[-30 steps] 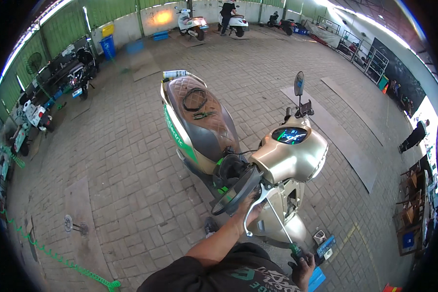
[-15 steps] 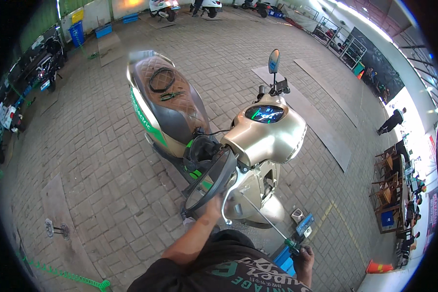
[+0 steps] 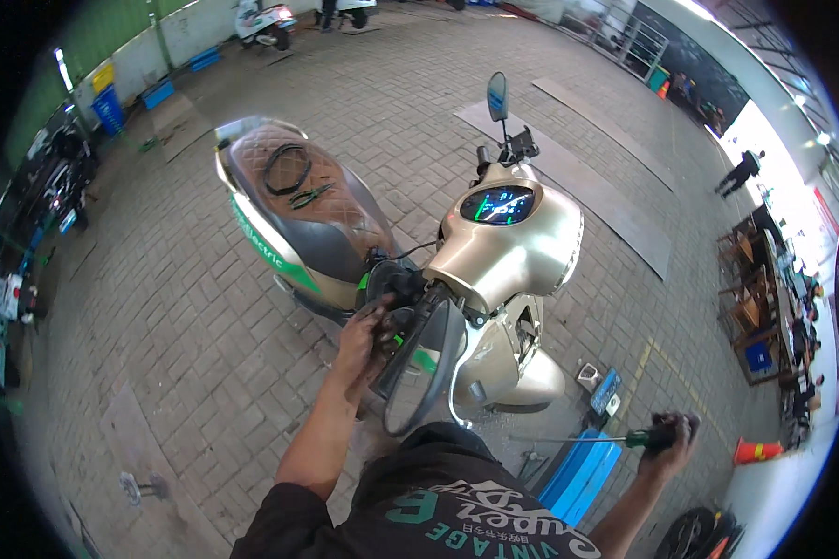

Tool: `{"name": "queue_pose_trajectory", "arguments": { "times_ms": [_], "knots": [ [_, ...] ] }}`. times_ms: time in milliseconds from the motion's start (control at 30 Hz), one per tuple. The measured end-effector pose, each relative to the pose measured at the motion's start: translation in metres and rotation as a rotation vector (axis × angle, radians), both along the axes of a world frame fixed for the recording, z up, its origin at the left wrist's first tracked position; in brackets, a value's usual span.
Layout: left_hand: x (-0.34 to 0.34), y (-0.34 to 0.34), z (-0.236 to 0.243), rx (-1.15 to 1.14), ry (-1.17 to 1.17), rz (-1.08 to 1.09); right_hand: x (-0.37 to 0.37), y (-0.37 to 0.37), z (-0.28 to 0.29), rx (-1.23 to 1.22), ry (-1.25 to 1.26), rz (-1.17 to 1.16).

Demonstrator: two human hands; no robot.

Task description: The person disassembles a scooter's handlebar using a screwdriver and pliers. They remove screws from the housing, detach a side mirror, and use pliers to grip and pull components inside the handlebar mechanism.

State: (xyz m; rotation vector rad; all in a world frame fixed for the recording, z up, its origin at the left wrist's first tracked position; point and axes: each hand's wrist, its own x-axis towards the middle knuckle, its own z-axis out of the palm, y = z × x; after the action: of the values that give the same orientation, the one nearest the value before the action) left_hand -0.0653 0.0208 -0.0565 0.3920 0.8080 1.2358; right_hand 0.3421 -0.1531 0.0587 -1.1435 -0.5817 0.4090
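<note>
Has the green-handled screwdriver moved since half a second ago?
Yes. Against the blue box on the floor, the screwdriver's handle has gone right, beyond the box; its tip now shows clear of the gold scooter.

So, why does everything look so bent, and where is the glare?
Head view: the fisheye lens curves straight edges near the dark rim; head view: the opening at right is washed out white; head view: pale highlights sit on the scooter's gold front cover.
</note>
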Motion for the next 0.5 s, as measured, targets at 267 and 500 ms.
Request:
{"name": "queue_pose_trajectory", "arguments": {
  "times_ms": [267, 500],
  "knots": [
    [0.01, 0.043, 0.016, -0.01, 0.224, -0.476, -0.216, 0.12, 0.034, -0.565, -0.98, 0.602],
    [0.02, 0.062, 0.027, 0.179, 0.604, -1.035, -0.233, 0.148, 0.004, -0.486, -0.966, 0.654]
  ]
}}
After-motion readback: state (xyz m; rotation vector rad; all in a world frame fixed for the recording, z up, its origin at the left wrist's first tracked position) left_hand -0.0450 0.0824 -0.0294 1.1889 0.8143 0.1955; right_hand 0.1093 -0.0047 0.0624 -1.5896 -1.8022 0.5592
